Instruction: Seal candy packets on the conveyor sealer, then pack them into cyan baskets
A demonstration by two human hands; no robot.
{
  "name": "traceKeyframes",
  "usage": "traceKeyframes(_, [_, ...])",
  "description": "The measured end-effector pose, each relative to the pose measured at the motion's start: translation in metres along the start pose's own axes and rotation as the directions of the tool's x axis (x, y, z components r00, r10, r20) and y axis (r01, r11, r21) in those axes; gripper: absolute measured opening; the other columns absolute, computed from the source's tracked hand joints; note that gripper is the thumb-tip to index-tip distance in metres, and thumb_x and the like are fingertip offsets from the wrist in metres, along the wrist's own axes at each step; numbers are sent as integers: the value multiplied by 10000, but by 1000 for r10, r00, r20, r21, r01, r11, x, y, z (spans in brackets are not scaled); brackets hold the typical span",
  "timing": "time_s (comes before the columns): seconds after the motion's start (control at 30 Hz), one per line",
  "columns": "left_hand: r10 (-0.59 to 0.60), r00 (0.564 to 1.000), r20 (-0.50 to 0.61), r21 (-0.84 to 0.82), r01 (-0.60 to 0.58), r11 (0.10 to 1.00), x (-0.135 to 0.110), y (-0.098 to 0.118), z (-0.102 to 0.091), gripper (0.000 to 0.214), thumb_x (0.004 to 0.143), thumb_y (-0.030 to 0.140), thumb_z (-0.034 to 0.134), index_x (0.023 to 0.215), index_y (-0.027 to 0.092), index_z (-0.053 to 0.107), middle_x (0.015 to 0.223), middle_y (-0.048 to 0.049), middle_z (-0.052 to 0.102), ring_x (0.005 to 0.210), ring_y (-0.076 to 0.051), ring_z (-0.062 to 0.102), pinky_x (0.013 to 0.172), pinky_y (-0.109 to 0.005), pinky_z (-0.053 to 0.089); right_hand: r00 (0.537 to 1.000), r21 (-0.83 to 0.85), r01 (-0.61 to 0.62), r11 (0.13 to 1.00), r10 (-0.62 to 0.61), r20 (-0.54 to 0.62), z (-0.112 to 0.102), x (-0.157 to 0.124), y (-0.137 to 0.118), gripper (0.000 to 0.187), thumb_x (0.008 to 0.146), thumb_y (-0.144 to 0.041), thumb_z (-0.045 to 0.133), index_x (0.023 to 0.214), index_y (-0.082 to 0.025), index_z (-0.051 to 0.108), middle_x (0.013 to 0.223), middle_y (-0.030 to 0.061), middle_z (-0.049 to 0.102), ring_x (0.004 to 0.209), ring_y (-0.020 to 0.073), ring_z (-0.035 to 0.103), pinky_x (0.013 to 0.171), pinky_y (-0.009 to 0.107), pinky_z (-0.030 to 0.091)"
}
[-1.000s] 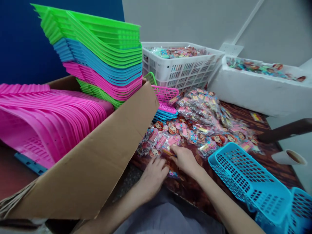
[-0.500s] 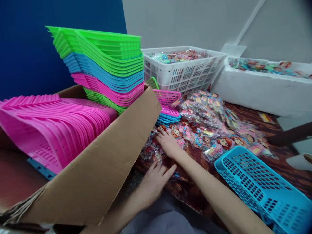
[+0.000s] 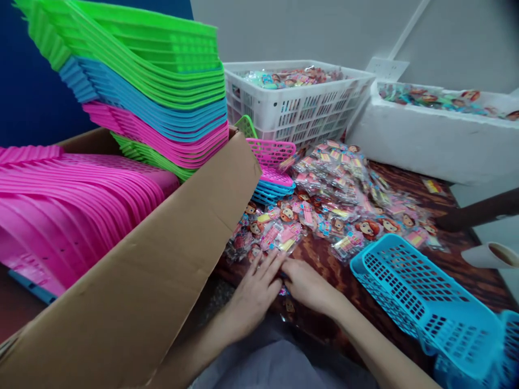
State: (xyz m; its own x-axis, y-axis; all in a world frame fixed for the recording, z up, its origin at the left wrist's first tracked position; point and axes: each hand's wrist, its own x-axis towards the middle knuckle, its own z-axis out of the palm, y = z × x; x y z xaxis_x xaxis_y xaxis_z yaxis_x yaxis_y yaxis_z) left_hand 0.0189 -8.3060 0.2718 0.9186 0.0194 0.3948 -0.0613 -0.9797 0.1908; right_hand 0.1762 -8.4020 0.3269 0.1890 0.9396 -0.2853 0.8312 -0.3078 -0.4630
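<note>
At the near edge of the brown wood-patterned table, my left hand (image 3: 256, 286) lies with its fingers stretched out and pressed down. My right hand (image 3: 306, 283) meets it there, fingers curled with their tips hidden against the left hand. Whatever the right fingers hold cannot be made out. Below the hands, part of a clear plastic packet (image 3: 288, 306) with a small printed figure shows. Just beyond them lie loose clear packets (image 3: 278, 232) with red-haired doll heads and pink and yellow pieces. A larger heap of packets (image 3: 336, 173) rises farther back.
On the left, a cardboard box (image 3: 194, 243) holds stacked pink baskets (image 3: 101, 194) and a tall stack of green, blue and pink baskets (image 3: 162, 75). A blue basket (image 3: 430, 292) stands right. Behind are a white crate (image 3: 316, 111) and foam box (image 3: 425, 143), both containing packets.
My right hand has drawn back from the loose packets toward me, and its fingers have curled beside my left hand. The left hand stays near the table edge. The view has shifted slightly.
</note>
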Motion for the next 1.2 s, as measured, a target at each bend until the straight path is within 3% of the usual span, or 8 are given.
traceKeyframes(0.17, [-19, 991, 129, -66, 28, 997, 1, 0, 2, 267, 971, 144, 428, 1203, 165, 558, 1322, -126, 553, 1179, -249, 528, 1128, -522, 346, 998, 156, 34, 987, -41, 42, -35, 9, 21, 281, 931, -296, 482, 869, -145, 711, 879, 63, 702, 838, 197, 627, 780, 292, 463])
traceKeyframes(0.3, [16, 976, 216, -119, 10, 993, 8, 6, 3, 338, 954, 140, 481, 1289, 180, 510, 1206, -86, 589, 1040, -231, 550, 966, -395, 490, 957, -226, 30, 974, -93, -273, -42, 53, 19, 310, 931, -141, 433, 1112, -170, 682, 1093, 88, 684, 1062, 224, 561, 920, 339, 418])
traceKeyframes(0.5, [108, 973, 206, -148, -78, 986, 16, 8, -1, 282, 944, 126, 497, 1218, 182, 532, 1466, -126, 397, 1229, -248, 480, 1080, -406, 407, 944, -570, -80, 818, -121, -306, -17, 65, 11, 281, 928, -145, 431, 1070, -175, 671, 1237, 168, 571, 1145, 317, 503, 861, 404, 430])
traceKeyframes(0.67, [79, 960, 267, -180, -31, 983, 15, 9, -3, 419, 949, 121, 461, 1351, 238, 449, 1127, -80, 562, 1000, -222, 560, 889, -351, 510, 944, -460, -298, 836, 185, -275, -19, 43, 15, 268, 974, -233, 401, 1150, -189, 597, 975, 129, 680, 876, 253, 659, 686, 325, 448])
traceKeyframes(0.77, [77, 961, 266, -154, -37, 987, 19, 12, -2, 635, 902, 41, 419, 1494, 192, 249, 1232, -120, 546, 1067, -245, 539, 947, -390, 489, 891, -400, -435, 807, 324, -317, -16, 46, 10, 431, 968, -477, 437, 1223, -144, 535, 877, 141, 708, 847, 285, 684, 681, 339, 460])
traceKeyframes(0.9, [81, 941, 327, -100, -51, 994, 21, 16, -3, 575, 859, 36, 441, 1418, 131, 351, 1255, -142, 536, 1095, -272, 516, 951, -412, 483, 885, -361, -424, 830, 295, -361, -19, 42, 11, 313, 946, -407, 483, 1156, -189, 566, 961, 139, 712, 917, 289, 676, 696, 325, 440])
traceKeyframes(1.07, [84, 931, 356, -60, -67, 996, 17, 17, -5, 469, 874, 87, 502, 1333, 158, 436, 1170, -114, 553, 1034, -263, 525, 940, -425, 487, 860, 38, -321, 946, 308, -407, -47, 16, 38, 347, 947, -493, 415, 950, -204, 607, 811, 48, 680, 744, 204, 627, 641, 278, 413])
traceKeyframes(1.2, [89, 950, 300, -56, -76, 996, 17, 17, -5, 454, 866, 77, 509, 1308, 171, 468, 1208, -123, 564, 1099, -272, 536, 974, -443, 475, 880, -55, -161, 985, 119, -459, -41, -3, 39, 477, 861, -103, 379, 1297, -211, 542, 1086, 94, 670, 902, 203, 630, 756, 289, 427])
